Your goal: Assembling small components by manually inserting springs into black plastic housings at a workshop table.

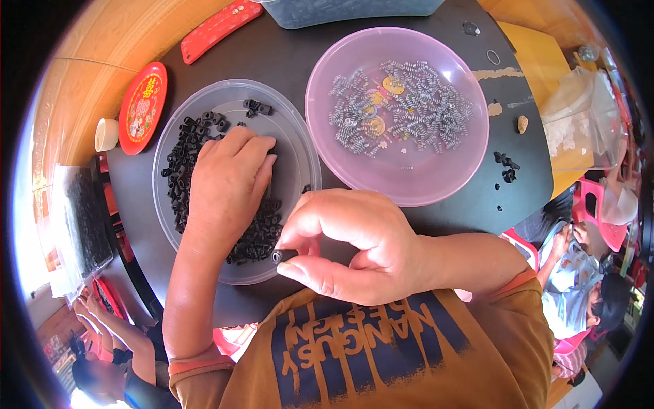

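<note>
Mid-frame, the right grip (383, 238) pinches one black tube (283, 256); left grip (228, 176), contents hidden — upper-right springs (430, 102) seem largely unused.

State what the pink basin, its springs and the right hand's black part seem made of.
Pink basin: likely smooth plastic, with a glossy highlight. Springs: probably metal, silvery coiled wire. Held black part: perhaps plastic or rubber, rim faintly shiny.

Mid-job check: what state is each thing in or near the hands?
Round clear plastic tub: uncovered, holding loose small black plastic parts.
Round pink plastic bowl: uncovered, holding loose metal coil springs.
Left hand: over the tub, fingers curled; grasp hidden.
Small black plastic tube: pinched, open end showing.
Right hand: thumb and finger closed on the tube.
</note>
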Motion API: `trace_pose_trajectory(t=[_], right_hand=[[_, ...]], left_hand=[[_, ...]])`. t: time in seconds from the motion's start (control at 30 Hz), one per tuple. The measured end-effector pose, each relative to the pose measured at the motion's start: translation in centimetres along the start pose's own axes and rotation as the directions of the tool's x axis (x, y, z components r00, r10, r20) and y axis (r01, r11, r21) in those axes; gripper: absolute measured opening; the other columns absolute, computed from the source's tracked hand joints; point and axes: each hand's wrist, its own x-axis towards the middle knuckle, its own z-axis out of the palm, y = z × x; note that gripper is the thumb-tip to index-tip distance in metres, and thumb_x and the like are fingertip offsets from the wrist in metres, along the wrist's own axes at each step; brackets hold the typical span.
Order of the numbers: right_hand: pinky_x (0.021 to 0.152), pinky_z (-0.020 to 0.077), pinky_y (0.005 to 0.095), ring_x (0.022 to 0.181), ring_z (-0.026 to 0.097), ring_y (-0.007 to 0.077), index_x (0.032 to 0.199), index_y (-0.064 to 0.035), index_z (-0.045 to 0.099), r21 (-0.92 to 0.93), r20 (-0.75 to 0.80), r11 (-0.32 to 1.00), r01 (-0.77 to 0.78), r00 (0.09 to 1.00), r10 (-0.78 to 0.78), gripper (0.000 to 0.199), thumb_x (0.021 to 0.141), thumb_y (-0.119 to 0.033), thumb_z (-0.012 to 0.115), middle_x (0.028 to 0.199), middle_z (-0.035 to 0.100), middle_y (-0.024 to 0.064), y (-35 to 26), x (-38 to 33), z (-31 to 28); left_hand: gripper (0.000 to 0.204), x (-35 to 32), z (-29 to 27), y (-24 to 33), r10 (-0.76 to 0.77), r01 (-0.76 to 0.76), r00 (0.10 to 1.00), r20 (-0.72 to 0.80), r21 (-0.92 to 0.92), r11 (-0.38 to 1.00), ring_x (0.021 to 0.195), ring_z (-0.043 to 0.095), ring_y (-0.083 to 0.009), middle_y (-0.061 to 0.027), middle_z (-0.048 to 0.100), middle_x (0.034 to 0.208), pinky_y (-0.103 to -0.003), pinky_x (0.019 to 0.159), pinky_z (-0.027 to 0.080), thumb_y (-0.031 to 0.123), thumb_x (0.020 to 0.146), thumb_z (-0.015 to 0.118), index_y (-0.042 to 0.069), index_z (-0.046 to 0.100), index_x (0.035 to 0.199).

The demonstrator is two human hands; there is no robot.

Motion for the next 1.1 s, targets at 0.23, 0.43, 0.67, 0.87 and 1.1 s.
trace_pose_trajectory(t=[0.23, 0.43, 0.67, 0.87, 1.1], right_hand=[[0.052, 0.0435, 0.0267, 0.058, 0.058, 0.0167, 0.088, 0.0018, 0.059, 0.02, -0.017, 1.0, 0.0, 1.0, 0.0, 0.014, 0.079, -0.001, 0.069, 0.076, 0.06, 0.009, -0.2, -0.1, 0.0], [0.051, 0.0433, 0.0265, 0.058, 0.058, 0.017, 0.088, 0.0024, 0.059, 0.003, -0.03, 1.0, 0.024, 0.999, -0.024, 0.015, 0.078, 0.0, 0.07, 0.076, 0.06, 0.0096, 0.0, -0.2, 0.1], [0.056, 0.0419, 0.0273, 0.063, 0.057, 0.018, 0.09, 0.0019, 0.059, 0.038, -0.018, 0.999, -0.014, 1.0, 0.015, 0.011, 0.082, -0.002, 0.066, 0.077, 0.06, 0.0095, 0.1, 0.0, 0.0], [0.055, 0.0416, 0.0274, 0.063, 0.055, 0.0166, 0.089, 0.0009, 0.057, 0.019, 0.017, 0.998, -0.06, 0.998, 0.06, 0.011, 0.085, -0.006, 0.065, 0.078, 0.058, 0.0078, -0.2, 0.1, -0.2], [0.054, 0.0414, 0.0279, 0.061, 0.054, 0.0177, 0.091, -0.001, 0.056, -0.01, 0.05, 0.997, -0.075, 0.996, 0.075, 0.014, 0.087, -0.011, 0.066, 0.078, 0.057, 0.0071, -0.1, 0.2, -0.2]], left_hand=[[0.013, 0.1, 0.1, -0.3, 0.047, -0.053, 0.996, -0.074, -0.087, 0.995, 0.072, 0.059, -0.0246, -0.01, 0.059, 0.081, -0.034, 0.067, 0.046, 0.003, 0.078, 0.062, 0.003, 0.061, 0.091], [0.012, -3.0, -3.0, 2.9, -0.444, 0.375, 0.878, 0.179, -0.832, 0.408, 0.065, 0.057, -0.0069, -0.0051, 0.063, 0.086, -0.02, 0.06, 0.046, -0.005, 0.084, 0.056, -0.002, 0.061, 0.095], [0.016, -5.1, -3.1, 4.2, -0.412, 0.12, 0.911, 0.036, -0.976, 0.179, 0.06, 0.054, -0.008, -0.0095, 0.059, 0.081, -0.019, 0.056, 0.043, -0.002, 0.08, 0.055, -0.005, 0.064, 0.093], [0.017, -5.6, -3.5, 5.2, -0.418, 0.146, 0.908, 0.032, -0.959, 0.243, 0.059, 0.053, -0.0079, -0.009, 0.058, 0.085, -0.019, 0.056, 0.042, 0.0, 0.081, 0.057, -0.005, 0.066, 0.094], [0.015, -5.9, -3.4, 5.7, -0.437, 0.122, 0.899, -0.013, -0.953, 0.279, 0.061, 0.052, -0.0073, -0.0089, 0.056, 0.086, -0.018, 0.057, 0.042, -0.002, 0.082, 0.057, -0.005, 0.063, 0.095]])
